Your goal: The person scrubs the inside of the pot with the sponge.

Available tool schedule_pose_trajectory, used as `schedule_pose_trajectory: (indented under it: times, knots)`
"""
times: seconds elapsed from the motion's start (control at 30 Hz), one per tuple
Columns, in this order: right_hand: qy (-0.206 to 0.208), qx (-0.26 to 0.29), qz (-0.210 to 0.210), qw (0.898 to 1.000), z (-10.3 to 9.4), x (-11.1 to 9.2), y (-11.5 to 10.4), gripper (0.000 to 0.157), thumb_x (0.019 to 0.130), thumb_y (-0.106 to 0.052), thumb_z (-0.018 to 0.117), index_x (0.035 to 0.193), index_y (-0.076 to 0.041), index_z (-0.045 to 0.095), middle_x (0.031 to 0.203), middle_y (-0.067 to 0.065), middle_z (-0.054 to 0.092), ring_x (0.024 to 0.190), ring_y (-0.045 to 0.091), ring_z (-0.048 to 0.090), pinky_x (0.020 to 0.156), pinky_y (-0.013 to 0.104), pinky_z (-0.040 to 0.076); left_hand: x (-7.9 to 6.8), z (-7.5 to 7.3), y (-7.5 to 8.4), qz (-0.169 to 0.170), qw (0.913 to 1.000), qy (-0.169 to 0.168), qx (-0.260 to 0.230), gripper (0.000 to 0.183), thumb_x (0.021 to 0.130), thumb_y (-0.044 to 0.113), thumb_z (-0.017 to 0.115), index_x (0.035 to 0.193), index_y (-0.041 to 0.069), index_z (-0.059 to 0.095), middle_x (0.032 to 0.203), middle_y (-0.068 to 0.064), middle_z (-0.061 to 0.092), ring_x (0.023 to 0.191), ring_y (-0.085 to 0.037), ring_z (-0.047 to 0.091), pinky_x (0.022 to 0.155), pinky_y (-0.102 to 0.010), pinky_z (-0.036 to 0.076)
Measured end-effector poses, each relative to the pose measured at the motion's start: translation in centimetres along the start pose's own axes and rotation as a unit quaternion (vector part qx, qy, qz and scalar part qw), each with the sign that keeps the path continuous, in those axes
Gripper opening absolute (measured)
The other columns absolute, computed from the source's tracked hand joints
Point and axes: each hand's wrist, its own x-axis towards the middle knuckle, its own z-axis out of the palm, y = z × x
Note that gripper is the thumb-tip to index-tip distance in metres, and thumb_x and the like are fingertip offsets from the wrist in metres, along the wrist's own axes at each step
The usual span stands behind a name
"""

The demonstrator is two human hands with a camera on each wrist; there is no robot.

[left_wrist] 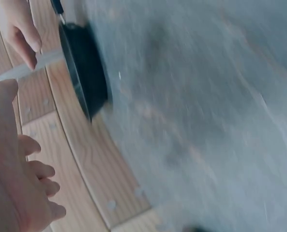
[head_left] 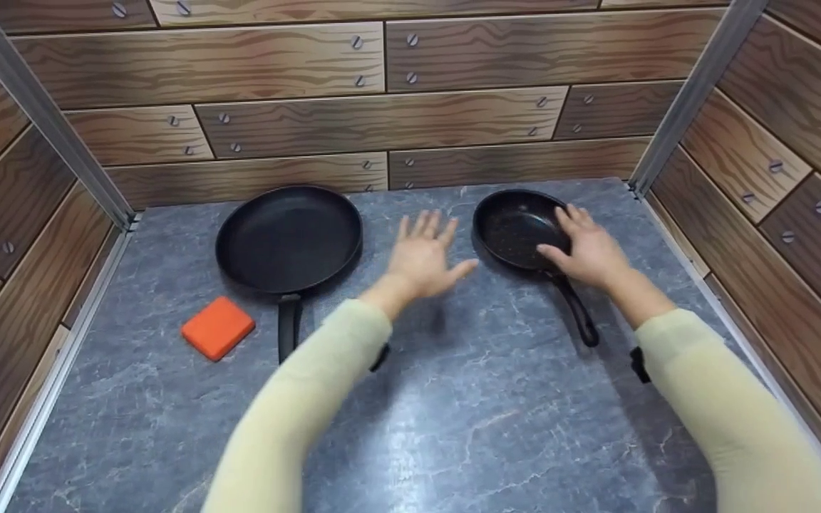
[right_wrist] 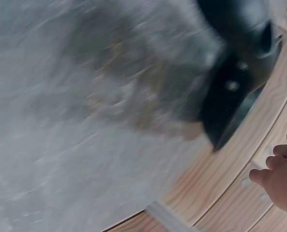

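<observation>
The small black frying pan (head_left: 517, 231) lies at the back right, its handle (head_left: 576, 313) angled toward the front right. Over its right rim is my right hand (head_left: 592, 251), fingers spread; whether it touches the pan I cannot tell. My left hand (head_left: 419, 262) hovers between the two pans, fingers straight and thumb out, holding nothing. Left of it lies a larger black frying pan (head_left: 293, 239), the end of its handle hidden by the left sleeve. In the left wrist view, the small pan (left_wrist: 85, 72) appears beside the right hand (left_wrist: 22, 26).
A flat orange square (head_left: 218, 328), its kind unclear, lies left of the large pan's handle. Underneath is a grey marbled tabletop (head_left: 496, 427). Wood-patterned walls (head_left: 296, 121) stand at the back and both sides, with metal posts (head_left: 695, 92) in the corners.
</observation>
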Motion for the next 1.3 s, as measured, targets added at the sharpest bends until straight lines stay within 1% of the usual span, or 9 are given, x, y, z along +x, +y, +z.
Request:
schedule_pose_trajectory:
  times: [0.13, 0.23, 0.37, 0.5, 0.6, 0.7, 0.97, 1.13, 1.3]
  knots:
    - [-0.002, -0.004, 0.007, 1.0, 0.4, -0.6, 1.9, 0.087, 0.106, -0.051, 0.058, 0.165, 0.005, 0.026, 0.168, 0.035, 0.02, 0.156, 0.054, 0.017, 0.119, 0.072, 0.022, 1.2, 1.6, 2.4, -0.004, 1.0, -0.001, -0.006, 0.095, 0.1, 0.082, 0.024, 0.172, 0.02, 0.021, 0.176, -0.014, 0.016, 0.162, -0.035, 0.011, 0.128, -0.058, 0.003]
    - [-0.007, -0.003, 0.012, 1.0, 0.6, -0.9, 3.0, 0.088, 0.106, -0.05, 0.059, 0.164, 0.007, 0.026, 0.167, 0.036, 0.02, 0.155, 0.055, 0.016, 0.12, 0.071, 0.02, 1.9, 2.7, 3.7, -0.008, 0.9999, -0.006, -0.009, 0.094, 0.1, 0.082, 0.026, 0.172, 0.021, 0.021, 0.176, -0.014, 0.017, 0.162, -0.035, 0.013, 0.128, -0.058, 0.005]
    - [-0.019, -0.003, 0.021, 1.0, 1.0, -1.3, 4.1, 0.088, 0.106, -0.052, 0.058, 0.164, 0.007, 0.025, 0.167, 0.037, 0.018, 0.155, 0.057, 0.015, 0.12, 0.071, 0.021, 2.5, 3.8, 5.2, -0.012, 0.9997, -0.018, -0.011, 0.093, 0.101, 0.081, 0.027, 0.172, 0.022, 0.018, 0.176, -0.013, 0.015, 0.162, -0.035, 0.013, 0.128, -0.057, 0.006]
    - [-0.035, -0.011, 0.033, 0.999, 1.3, -1.5, 4.9, 0.087, 0.107, -0.054, 0.054, 0.165, 0.005, 0.025, 0.167, 0.036, 0.018, 0.154, 0.057, 0.015, 0.118, 0.073, 0.022, 2.9, 4.5, 6.1, -0.013, 0.9993, -0.028, -0.023, 0.091, 0.101, 0.08, 0.028, 0.172, 0.024, 0.017, 0.177, -0.01, 0.012, 0.163, -0.034, 0.01, 0.128, -0.056, 0.005]
    - [-0.04, -0.01, 0.036, 0.999, 1.5, -1.5, 5.1, 0.086, 0.108, -0.055, 0.051, 0.165, 0.003, 0.026, 0.168, 0.035, 0.019, 0.154, 0.057, 0.016, 0.117, 0.074, 0.022, 3.1, 4.9, 6.5, -0.017, 0.9989, -0.036, -0.024, 0.09, 0.101, 0.08, 0.029, 0.172, 0.026, 0.016, 0.177, -0.008, 0.011, 0.163, -0.034, 0.008, 0.129, -0.056, 0.007]
    - [-0.044, -0.009, 0.034, 0.998, 1.9, -1.5, 5.3, 0.083, 0.109, -0.055, 0.048, 0.165, 0.002, 0.028, 0.168, 0.033, 0.021, 0.154, 0.057, 0.017, 0.117, 0.074, 0.023, 3.2, 5.2, 6.7, -0.02, 0.9986, -0.048, -0.012, 0.09, 0.1, 0.082, 0.027, 0.172, 0.029, 0.015, 0.178, -0.005, 0.008, 0.163, -0.033, 0.007, 0.128, -0.056, 0.01]
    - [-0.061, -0.004, 0.034, 0.998, 2.6, -1.8, 5.4, 0.08, 0.111, -0.054, 0.042, 0.163, 0.005, 0.03, 0.169, 0.033, 0.019, 0.154, 0.055, 0.018, 0.121, 0.067, 0.024, 3.4, 5.9, 7.0, -0.006, 0.9968, -0.078, -0.014, 0.088, 0.101, 0.08, 0.028, 0.172, 0.03, 0.015, 0.178, -0.002, 0.007, 0.163, -0.035, 0.006, 0.129, -0.056, 0.008]
    - [-0.06, 0.009, 0.02, 0.998, 2.6, -1.8, 5.3, 0.078, 0.112, -0.05, 0.043, 0.163, 0.008, 0.029, 0.168, 0.034, 0.019, 0.155, 0.054, 0.019, 0.122, 0.065, 0.022, 3.6, 6.0, 7.0, -0.01, 0.9961, -0.086, -0.013, 0.088, 0.1, 0.082, 0.027, 0.172, 0.031, 0.016, 0.178, 0.0, 0.008, 0.163, -0.033, 0.007, 0.129, -0.054, 0.009]
    - [-0.057, 0.011, 0.017, 0.998, 2.5, -1.8, 5.3, 0.076, 0.112, -0.047, 0.044, 0.162, 0.008, 0.03, 0.168, 0.035, 0.02, 0.154, 0.054, 0.02, 0.122, 0.064, 0.022, 3.7, 6.0, 7.0, -0.005, 0.9964, -0.084, -0.01, 0.088, 0.101, 0.081, 0.029, 0.172, 0.03, 0.018, 0.178, 0.0, 0.01, 0.163, -0.033, 0.007, 0.129, -0.054, 0.01]
